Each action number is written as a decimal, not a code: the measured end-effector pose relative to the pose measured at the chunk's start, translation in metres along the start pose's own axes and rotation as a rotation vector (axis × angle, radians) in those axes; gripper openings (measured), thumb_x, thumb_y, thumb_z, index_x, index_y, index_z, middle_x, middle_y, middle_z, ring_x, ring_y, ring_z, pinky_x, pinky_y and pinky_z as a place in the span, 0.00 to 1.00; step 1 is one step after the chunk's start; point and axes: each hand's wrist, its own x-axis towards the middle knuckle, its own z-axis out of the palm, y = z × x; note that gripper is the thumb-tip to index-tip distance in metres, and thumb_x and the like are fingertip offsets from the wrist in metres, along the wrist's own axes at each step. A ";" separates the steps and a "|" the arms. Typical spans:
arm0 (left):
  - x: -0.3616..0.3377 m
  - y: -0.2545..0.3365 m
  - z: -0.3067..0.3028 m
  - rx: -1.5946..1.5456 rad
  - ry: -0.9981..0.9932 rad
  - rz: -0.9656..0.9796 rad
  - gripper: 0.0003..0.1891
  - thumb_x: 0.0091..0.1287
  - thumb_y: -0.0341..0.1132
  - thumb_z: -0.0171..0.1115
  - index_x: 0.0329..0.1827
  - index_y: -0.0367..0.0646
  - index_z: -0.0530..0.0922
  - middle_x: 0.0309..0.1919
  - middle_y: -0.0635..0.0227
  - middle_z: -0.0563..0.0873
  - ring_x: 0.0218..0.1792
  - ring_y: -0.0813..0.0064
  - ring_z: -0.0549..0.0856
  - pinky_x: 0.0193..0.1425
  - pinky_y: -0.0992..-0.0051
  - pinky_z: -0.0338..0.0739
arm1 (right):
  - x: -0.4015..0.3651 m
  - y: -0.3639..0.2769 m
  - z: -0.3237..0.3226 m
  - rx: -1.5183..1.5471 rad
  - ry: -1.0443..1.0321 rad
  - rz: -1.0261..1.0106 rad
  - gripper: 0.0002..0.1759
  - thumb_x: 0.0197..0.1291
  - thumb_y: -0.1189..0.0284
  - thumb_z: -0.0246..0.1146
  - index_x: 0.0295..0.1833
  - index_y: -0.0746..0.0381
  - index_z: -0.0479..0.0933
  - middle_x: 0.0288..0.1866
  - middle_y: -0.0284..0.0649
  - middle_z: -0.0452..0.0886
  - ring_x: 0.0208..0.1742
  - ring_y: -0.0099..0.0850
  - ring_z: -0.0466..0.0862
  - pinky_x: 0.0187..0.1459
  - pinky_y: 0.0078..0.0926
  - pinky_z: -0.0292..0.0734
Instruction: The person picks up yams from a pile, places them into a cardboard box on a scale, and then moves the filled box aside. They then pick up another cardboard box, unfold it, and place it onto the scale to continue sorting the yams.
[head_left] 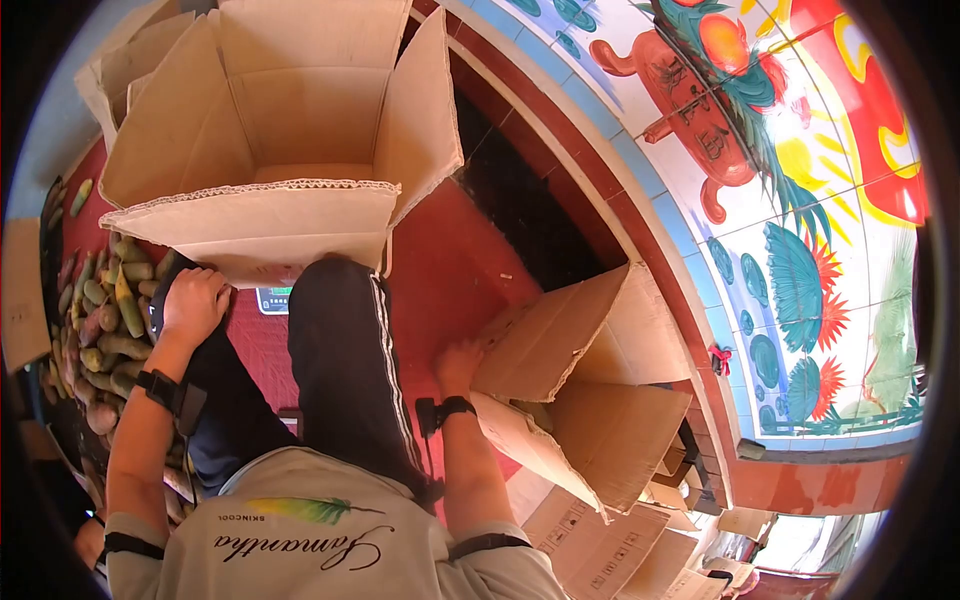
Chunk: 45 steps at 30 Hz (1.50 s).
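While the smaller carton stands just beside the right hand, its grip I cannot tell.

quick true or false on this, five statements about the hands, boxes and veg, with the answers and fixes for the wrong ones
1. The left hand rests on the left leg. True.
2. The big box is closed, with its flaps folded down. False: it is open, its flaps spread outward.
3. The right hand is inside the big box. False: it is beside the small box.
4. Black bands are on both wrists. True.
5. The vegetables lie to the person's right. False: they are piled on the left.
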 end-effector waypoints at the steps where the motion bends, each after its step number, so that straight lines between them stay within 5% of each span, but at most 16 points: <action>1: 0.000 0.001 -0.001 0.001 0.000 0.007 0.06 0.55 0.34 0.62 0.26 0.41 0.75 0.25 0.61 0.80 0.34 0.61 0.80 0.43 0.65 0.72 | -0.007 0.004 -0.007 0.047 0.002 -0.006 0.17 0.53 0.66 0.56 0.46 0.61 0.81 0.55 0.49 0.76 0.65 0.50 0.66 0.65 0.53 0.56; 6: 0.003 0.004 -0.001 -0.002 -0.012 0.027 0.07 0.54 0.33 0.62 0.25 0.41 0.75 0.25 0.61 0.80 0.34 0.61 0.80 0.43 0.64 0.72 | -0.053 0.042 0.004 0.071 0.007 0.006 0.15 0.51 0.69 0.56 0.41 0.64 0.81 0.49 0.54 0.77 0.60 0.51 0.69 0.61 0.48 0.61; 8: 0.004 0.004 -0.001 -0.017 -0.005 0.028 0.06 0.54 0.33 0.62 0.25 0.41 0.75 0.25 0.61 0.79 0.34 0.61 0.80 0.43 0.65 0.72 | -0.084 0.072 0.019 0.012 0.264 -0.165 0.12 0.50 0.73 0.56 0.36 0.67 0.81 0.47 0.55 0.78 0.60 0.51 0.70 0.62 0.44 0.63; 10: 0.004 0.004 -0.003 -0.015 -0.003 0.028 0.06 0.54 0.33 0.62 0.25 0.41 0.75 0.25 0.61 0.79 0.34 0.61 0.80 0.43 0.65 0.72 | -0.117 0.101 0.018 0.087 0.036 -0.105 0.10 0.50 0.75 0.55 0.32 0.68 0.81 0.50 0.55 0.77 0.61 0.50 0.69 0.63 0.44 0.63; 12: 0.003 0.004 -0.004 -0.015 0.000 0.027 0.06 0.54 0.33 0.62 0.26 0.41 0.75 0.25 0.61 0.79 0.34 0.61 0.80 0.43 0.65 0.72 | -0.150 0.148 0.084 0.151 0.193 -0.011 0.10 0.50 0.77 0.55 0.32 0.69 0.81 0.52 0.56 0.76 0.61 0.50 0.69 0.65 0.44 0.61; 15: 0.002 0.003 -0.003 -0.026 -0.002 0.013 0.06 0.54 0.33 0.62 0.26 0.41 0.75 0.25 0.61 0.79 0.34 0.61 0.80 0.43 0.65 0.72 | -0.192 0.170 0.034 -0.086 -0.269 -0.052 0.13 0.52 0.73 0.55 0.37 0.64 0.83 0.61 0.54 0.72 0.70 0.43 0.62 0.70 0.38 0.53; 17: 0.001 0.002 -0.003 -0.028 0.015 0.030 0.06 0.53 0.33 0.63 0.26 0.41 0.75 0.25 0.61 0.79 0.34 0.61 0.80 0.42 0.64 0.72 | -0.236 0.226 0.106 -0.316 -0.030 -0.129 0.15 0.54 0.69 0.55 0.42 0.61 0.83 0.67 0.51 0.68 0.74 0.39 0.57 0.73 0.35 0.46; 19: 0.001 0.001 -0.005 -0.030 0.012 0.029 0.06 0.54 0.33 0.63 0.27 0.41 0.75 0.26 0.61 0.79 0.34 0.61 0.80 0.42 0.64 0.72 | -0.281 0.268 0.156 -0.347 -0.176 -0.012 0.16 0.57 0.66 0.54 0.46 0.58 0.83 0.69 0.45 0.66 0.76 0.35 0.53 0.74 0.38 0.39; 21: 0.000 0.001 -0.003 -0.036 0.002 0.035 0.06 0.54 0.33 0.63 0.27 0.41 0.75 0.26 0.61 0.79 0.34 0.61 0.80 0.42 0.65 0.72 | -0.271 0.224 0.040 -0.459 -0.611 -0.044 0.16 0.57 0.65 0.53 0.46 0.56 0.82 0.64 0.43 0.72 0.75 0.34 0.55 0.74 0.39 0.40; 25: 0.001 0.000 0.000 -0.040 0.003 0.029 0.06 0.53 0.33 0.63 0.27 0.42 0.75 0.26 0.62 0.79 0.34 0.62 0.80 0.43 0.65 0.72 | -0.254 0.212 0.018 -0.391 -0.653 -0.002 0.15 0.57 0.65 0.53 0.44 0.55 0.82 0.54 0.42 0.79 0.68 0.34 0.66 0.69 0.38 0.55; 27: 0.001 0.000 0.001 -0.040 0.011 0.025 0.06 0.53 0.33 0.63 0.27 0.42 0.75 0.26 0.62 0.79 0.35 0.61 0.80 0.43 0.65 0.72 | -0.232 0.206 0.014 -0.203 -0.606 0.111 0.13 0.56 0.66 0.54 0.41 0.55 0.82 0.46 0.41 0.82 0.57 0.35 0.77 0.58 0.36 0.71; 28: 0.001 -0.001 0.002 -0.047 0.021 0.030 0.06 0.53 0.33 0.63 0.28 0.42 0.75 0.26 0.62 0.79 0.35 0.61 0.80 0.43 0.65 0.72 | -0.221 0.197 0.001 -0.222 -0.412 -0.005 0.10 0.55 0.67 0.56 0.37 0.57 0.81 0.42 0.41 0.83 0.47 0.37 0.81 0.47 0.33 0.77; 31: -0.001 -0.002 0.001 -0.057 0.040 0.024 0.06 0.53 0.33 0.62 0.28 0.42 0.75 0.26 0.62 0.79 0.35 0.61 0.80 0.44 0.65 0.72 | -0.180 0.174 -0.013 0.010 -0.114 -0.181 0.06 0.49 0.68 0.62 0.32 0.59 0.78 0.37 0.42 0.81 0.44 0.40 0.80 0.47 0.36 0.76; 34: -0.004 -0.001 0.000 -0.066 0.052 0.019 0.06 0.53 0.33 0.62 0.29 0.42 0.76 0.27 0.62 0.80 0.35 0.61 0.80 0.44 0.65 0.72 | -0.132 0.139 -0.036 0.120 0.168 -0.287 0.08 0.48 0.72 0.59 0.35 0.60 0.78 0.44 0.45 0.78 0.49 0.44 0.76 0.52 0.39 0.72; 40: -0.007 -0.004 -0.001 -0.074 0.066 0.004 0.05 0.53 0.32 0.63 0.30 0.42 0.77 0.26 0.63 0.80 0.34 0.62 0.80 0.43 0.65 0.72 | -0.070 0.123 -0.053 -0.064 0.152 -0.317 0.10 0.53 0.72 0.55 0.39 0.60 0.79 0.50 0.44 0.78 0.56 0.43 0.73 0.57 0.41 0.65; 45: -0.007 -0.005 0.002 -0.082 0.066 0.002 0.05 0.53 0.31 0.63 0.29 0.42 0.77 0.26 0.64 0.79 0.33 0.63 0.79 0.42 0.65 0.72 | -0.070 0.136 -0.038 -0.364 0.014 -0.144 0.13 0.54 0.72 0.54 0.43 0.62 0.79 0.52 0.46 0.77 0.60 0.41 0.70 0.60 0.46 0.59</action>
